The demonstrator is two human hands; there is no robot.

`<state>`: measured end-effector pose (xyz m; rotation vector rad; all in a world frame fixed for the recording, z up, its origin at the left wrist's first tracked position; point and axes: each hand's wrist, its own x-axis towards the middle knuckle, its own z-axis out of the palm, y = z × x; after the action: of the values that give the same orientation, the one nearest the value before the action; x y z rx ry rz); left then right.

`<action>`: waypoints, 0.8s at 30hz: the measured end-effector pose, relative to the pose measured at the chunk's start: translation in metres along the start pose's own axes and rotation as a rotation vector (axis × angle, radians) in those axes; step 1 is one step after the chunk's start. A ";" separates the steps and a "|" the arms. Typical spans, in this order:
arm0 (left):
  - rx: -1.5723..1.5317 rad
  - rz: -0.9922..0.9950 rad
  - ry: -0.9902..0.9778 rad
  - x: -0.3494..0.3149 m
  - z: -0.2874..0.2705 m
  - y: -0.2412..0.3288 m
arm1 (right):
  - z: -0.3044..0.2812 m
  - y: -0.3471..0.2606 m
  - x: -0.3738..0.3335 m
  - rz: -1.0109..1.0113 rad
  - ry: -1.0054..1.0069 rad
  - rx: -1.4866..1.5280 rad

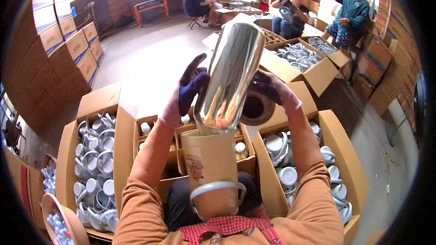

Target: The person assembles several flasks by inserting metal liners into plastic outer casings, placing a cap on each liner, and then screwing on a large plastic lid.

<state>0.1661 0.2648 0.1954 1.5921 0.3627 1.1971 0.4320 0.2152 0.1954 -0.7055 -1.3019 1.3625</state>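
A shiny silvered flask liner (234, 70) stands tilted in front of me, its lower end at the mouth of a beige flask casing (211, 154). The casing, with a small printed picture and a pale carrying handle (217, 186), rests upright between my legs. My left hand (193, 85), in a dark purple glove, presses curled fingers on the liner's left side. On the right side, my gloved right hand (271, 88) grips the upper edge of a round brown cup-like piece (258, 109) with a dark hollow. Its fingertips are partly hidden behind the liner.
Open cartons of grey-white lids with handles stand at left (125, 154) and right (356, 172). A divided carton (247, 154) holds white-capped bottles. A peach tub (75, 227) sits lower left. Several people work at far cartons (318, 79); stacked boxes (75, 47) line the left.
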 end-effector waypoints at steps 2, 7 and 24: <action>0.087 -0.107 -0.047 -0.022 -0.009 -0.005 | 0.000 0.010 -0.002 0.324 0.123 -0.030; 0.224 -0.130 -0.021 -0.093 -0.030 -0.025 | 0.020 0.086 -0.043 -0.146 -0.281 -1.220; 0.954 -0.022 -0.826 -0.061 -0.019 0.008 | 0.077 0.105 -0.050 0.107 -0.166 -0.344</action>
<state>0.1202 0.2277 0.1703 2.7110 0.4167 0.2070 0.3433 0.1623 0.1013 -0.9210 -1.6756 1.3162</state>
